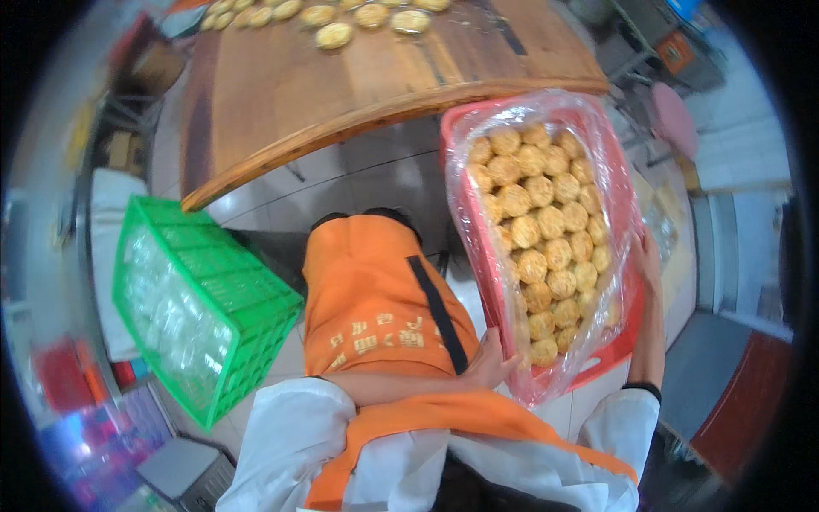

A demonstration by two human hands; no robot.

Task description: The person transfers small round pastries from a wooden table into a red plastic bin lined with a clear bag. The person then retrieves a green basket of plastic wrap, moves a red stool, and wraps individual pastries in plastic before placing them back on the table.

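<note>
A red plastic crate (617, 355), lined with a clear plastic bag (455, 192), sits at my right side with its far end by the table edge. Rows of round golden-brown pastries (550, 221) fill it. My left hand (489, 365) reaches across my lap and grips the crate's near left side. On the opposite side, my right hand (647, 259) holds the right rim. Parts of the fingers of both hands are hidden by the crate and the plastic.
Ahead is a wooden table (384, 77) with several round flat pastries (334, 36) at its far side. To my left stands a green plastic crate (256, 313) containing clear plastic packaging (173, 307). A pink stool (673, 121) is beyond the red crate. An orange apron (377, 281) covers my lap.
</note>
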